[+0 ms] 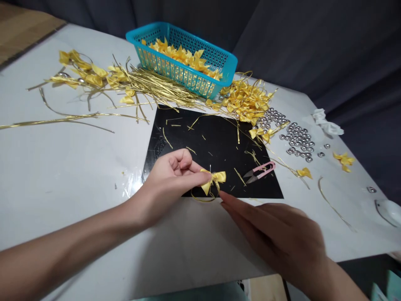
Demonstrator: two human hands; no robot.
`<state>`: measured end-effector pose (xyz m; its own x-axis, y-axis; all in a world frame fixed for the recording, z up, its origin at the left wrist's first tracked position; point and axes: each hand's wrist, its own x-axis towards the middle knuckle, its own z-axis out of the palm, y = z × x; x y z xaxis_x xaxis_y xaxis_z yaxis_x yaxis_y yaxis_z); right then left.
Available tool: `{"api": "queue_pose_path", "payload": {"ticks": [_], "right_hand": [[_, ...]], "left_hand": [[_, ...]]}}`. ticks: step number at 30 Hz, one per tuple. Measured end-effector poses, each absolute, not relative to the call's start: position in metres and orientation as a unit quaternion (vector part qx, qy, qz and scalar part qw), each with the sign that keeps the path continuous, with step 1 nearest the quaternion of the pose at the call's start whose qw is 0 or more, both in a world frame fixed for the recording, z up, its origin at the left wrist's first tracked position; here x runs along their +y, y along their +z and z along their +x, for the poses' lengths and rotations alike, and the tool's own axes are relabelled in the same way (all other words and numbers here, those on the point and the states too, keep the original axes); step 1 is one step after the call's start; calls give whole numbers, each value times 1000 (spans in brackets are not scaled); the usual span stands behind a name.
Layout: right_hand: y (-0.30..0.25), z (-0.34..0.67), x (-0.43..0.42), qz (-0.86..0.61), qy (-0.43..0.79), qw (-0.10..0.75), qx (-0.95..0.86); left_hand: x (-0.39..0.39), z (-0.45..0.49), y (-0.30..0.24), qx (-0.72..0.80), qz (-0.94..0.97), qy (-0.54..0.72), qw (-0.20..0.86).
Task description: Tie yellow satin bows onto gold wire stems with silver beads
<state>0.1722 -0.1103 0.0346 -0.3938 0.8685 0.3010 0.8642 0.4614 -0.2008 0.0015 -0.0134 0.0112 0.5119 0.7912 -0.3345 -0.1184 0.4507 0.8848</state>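
we pinch one bow (220, 177) in our left hand (171, 177), thumb against finger, above the mat's near edge. our right hand (282, 228), fingers nearly together, meets the bow's underside; its grip we cannot tell. we count one mat (219, 144), one snips (255, 170), one basket (230, 69). counter (78, 167) stretches wide leftward.

Surroundings, as I face them: dark curtain (275, 46), draped behind my white table (78, 167) | upper left: wood-toned floor (23, 25) | table's right side: crumpled white material (327, 123) (paper or cloth, I cannot tell) | right edge: rounded white object (390, 212), cropped.
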Motion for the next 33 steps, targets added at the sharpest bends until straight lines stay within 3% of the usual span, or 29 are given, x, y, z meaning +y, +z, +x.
{"api": "queue_pose_path", "payload": {"ticks": [4, 9, 16, 20, 25, 28, 33], "right_hand": [[24, 159, -110, -504, -57, 225, -832], [32, 152, -107, -553, -39, 265, -789], [51, 161, -109, -660, -70, 249, -705], [58, 164, -106, -632, 12, 222, -742], [59, 155, -107, -635, 45, 271, -722], [50, 151, -111, -610, 32, 235, -756], [27, 158, -111, -519, -99, 181, -830]], "left_hand": [[-14, 3, 11, 397, 436, 301, 749], [-13, 3, 12, 398, 444, 319, 737], [-13, 6, 13, 420, 455, 322, 716], [-15, 6, 14, 425, 479, 327, 694], [-17, 5, 14, 416, 499, 326, 686], [-16, 5, 14, 415, 501, 332, 683], [-11, 3, 14, 420, 465, 347, 697]]}}
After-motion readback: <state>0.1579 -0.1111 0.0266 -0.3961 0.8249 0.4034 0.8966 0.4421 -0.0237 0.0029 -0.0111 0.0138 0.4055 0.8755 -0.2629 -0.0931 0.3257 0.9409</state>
